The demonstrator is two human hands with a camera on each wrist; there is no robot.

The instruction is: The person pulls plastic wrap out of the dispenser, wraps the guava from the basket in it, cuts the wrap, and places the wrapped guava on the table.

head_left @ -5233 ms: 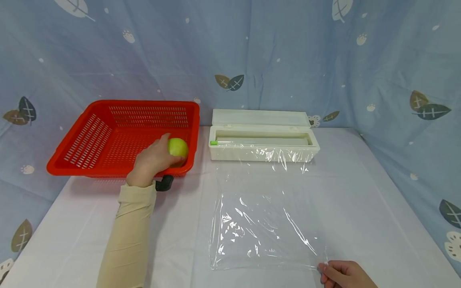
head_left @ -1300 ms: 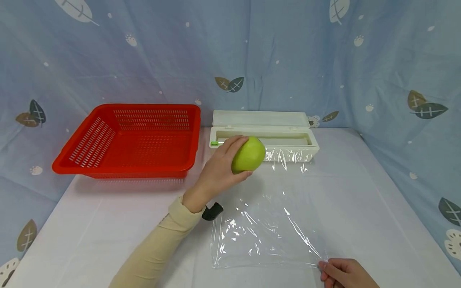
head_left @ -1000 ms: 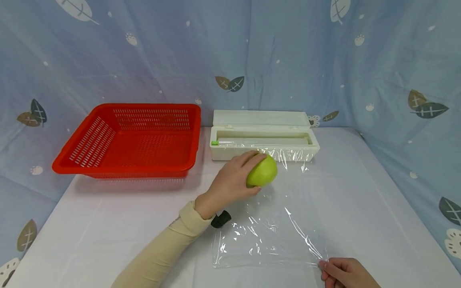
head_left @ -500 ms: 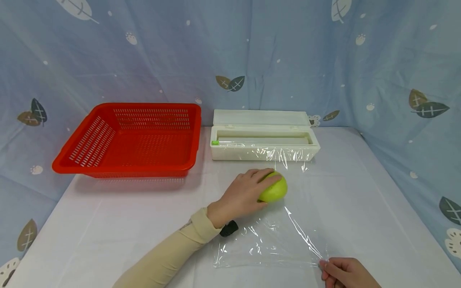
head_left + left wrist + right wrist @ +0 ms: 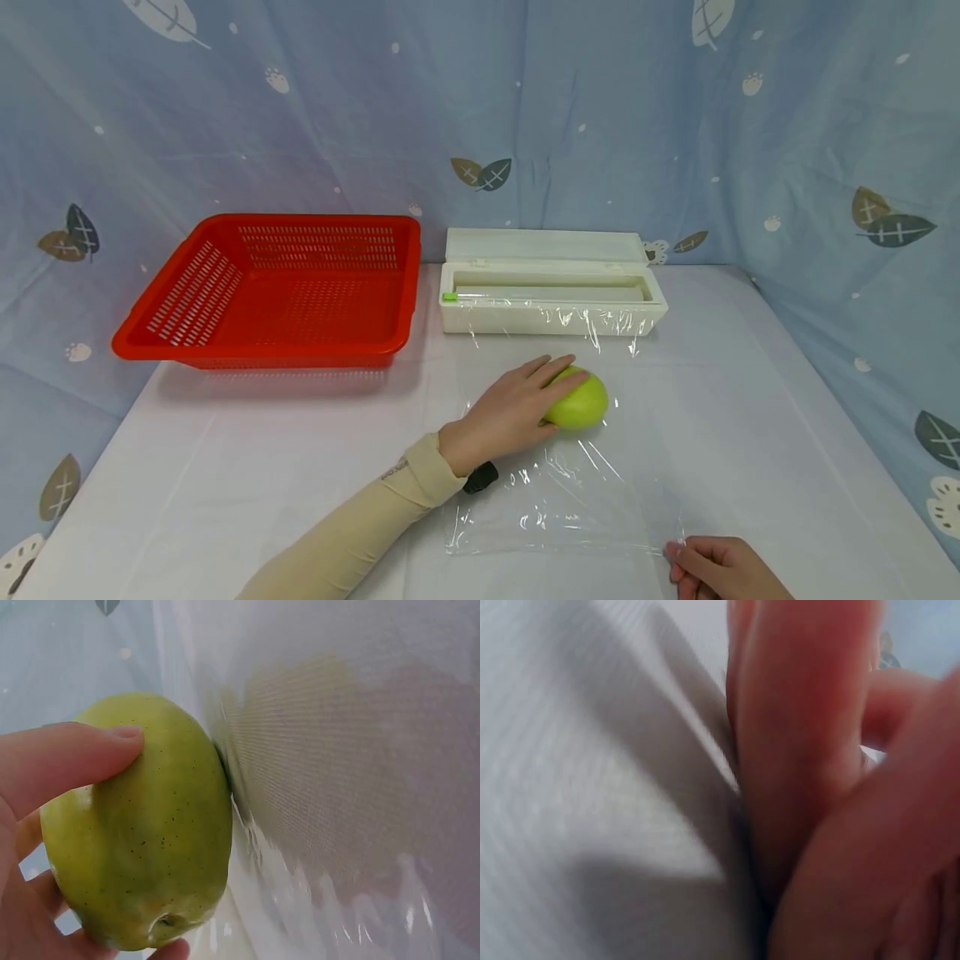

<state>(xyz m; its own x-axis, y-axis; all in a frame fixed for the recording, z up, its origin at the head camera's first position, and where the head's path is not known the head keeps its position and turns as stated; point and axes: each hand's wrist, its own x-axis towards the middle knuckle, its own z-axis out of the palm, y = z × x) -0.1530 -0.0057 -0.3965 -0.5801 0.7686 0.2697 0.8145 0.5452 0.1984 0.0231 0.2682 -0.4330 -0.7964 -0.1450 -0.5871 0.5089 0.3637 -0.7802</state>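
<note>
A green apple [image 5: 579, 400] rests on a sheet of clear plastic wrap [image 5: 555, 512] spread over the table. My left hand [image 5: 510, 408] holds the apple from its left side. In the left wrist view, the thumb lies across the speckled apple [image 5: 150, 832] and the fingers reach round beneath it, with the film right beside the fruit. At the lower right, my right hand [image 5: 720, 567] pinches the near right corner of the wrap between thumb and curled fingers. The right wrist view shows those fingers [image 5: 802, 735] close up against the white cloth; the film there is hard to make out.
A white wrap dispenser box [image 5: 555, 321] stands at the back with its lid [image 5: 543, 245] raised, a roll inside and a green slider [image 5: 450, 297] at its left end. The film runs from it. Back left is a red slotted basket [image 5: 300, 362]. A patterned blue curtain [image 5: 337, 100] hangs behind.
My left hand has taken the apple out of the red basket, carried it right and then toward me, and lowered it onto the wrap. My right hand has stayed at the corner.
</note>
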